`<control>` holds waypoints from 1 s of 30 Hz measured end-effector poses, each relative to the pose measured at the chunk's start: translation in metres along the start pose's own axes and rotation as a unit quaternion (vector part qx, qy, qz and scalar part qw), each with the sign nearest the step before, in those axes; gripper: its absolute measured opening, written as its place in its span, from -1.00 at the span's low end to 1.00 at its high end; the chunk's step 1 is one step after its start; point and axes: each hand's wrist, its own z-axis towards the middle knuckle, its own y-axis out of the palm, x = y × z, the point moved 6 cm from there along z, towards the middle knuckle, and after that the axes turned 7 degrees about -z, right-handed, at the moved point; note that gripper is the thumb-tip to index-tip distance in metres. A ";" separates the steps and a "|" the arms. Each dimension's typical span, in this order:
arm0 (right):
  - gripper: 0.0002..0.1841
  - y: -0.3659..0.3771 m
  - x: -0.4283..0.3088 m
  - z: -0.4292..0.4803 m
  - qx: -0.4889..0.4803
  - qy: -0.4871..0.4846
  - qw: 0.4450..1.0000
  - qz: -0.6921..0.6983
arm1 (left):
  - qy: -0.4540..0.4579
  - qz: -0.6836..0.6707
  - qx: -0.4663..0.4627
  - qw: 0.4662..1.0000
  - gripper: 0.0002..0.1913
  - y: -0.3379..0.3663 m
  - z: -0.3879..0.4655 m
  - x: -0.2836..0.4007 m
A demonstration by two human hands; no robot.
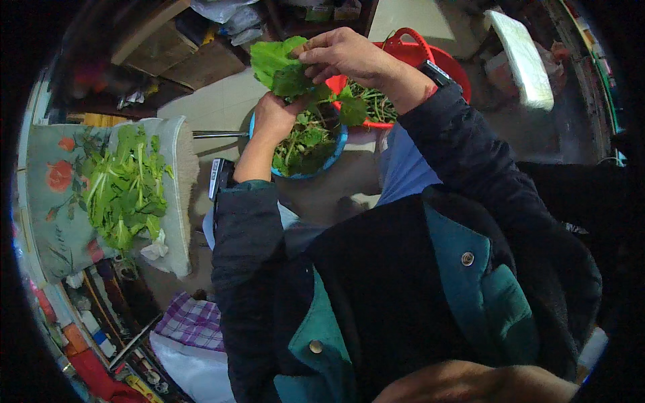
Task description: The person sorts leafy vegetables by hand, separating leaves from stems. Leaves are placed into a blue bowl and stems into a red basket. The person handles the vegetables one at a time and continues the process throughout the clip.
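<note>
Both of my hands are on a bunch of leafy greens [276,63] raised over a blue basin [338,151]. My left hand [274,116] grips it low, near the stems. Higher up and to the right, the fingers of my right hand [337,55] pinch the edge of a broad green leaf. Loose leaves and stems [307,143] lie inside the basin, partly hidden by my left hand. Beside it on the right stands a red plastic basket [453,65] with a handle, holding thin green stalks [375,103]; my right forearm covers part of it.
At left, a pile of leafy greens [128,186] rests on a flower-patterned cloth [60,216], with a crumpled white tissue [155,248] nearby. Cardboard boxes [201,70] stand at the back left. A white padded stool top [521,60] is at upper right. Checked purple fabric [189,320] lies lower left.
</note>
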 end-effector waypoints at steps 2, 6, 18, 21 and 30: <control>-0.69 0.008 0.008 0.002 0.002 -0.025 0.995 0.093 | -0.052 -0.007 -0.027 0.998 -0.73 -0.008 -0.005 -0.013; -0.75 -0.002 0.040 0.003 0.133 -0.022 0.982 0.130 | -0.150 -0.145 0.005 0.978 -0.86 -0.029 -0.023 -0.034; -0.61 0.048 0.091 0.009 -0.110 0.054 0.991 -0.046 | -0.147 -0.446 0.163 0.868 -0.88 -0.040 -0.028 -0.035; -0.66 0.062 0.096 0.008 -0.146 0.035 0.989 -0.012 | -0.137 -0.475 0.141 0.858 -0.87 -0.029 -0.030 -0.032; -0.67 0.048 0.102 0.016 -0.151 0.000 0.973 -0.176 | -0.241 -0.263 0.113 0.927 -0.79 -0.042 -0.032 -0.027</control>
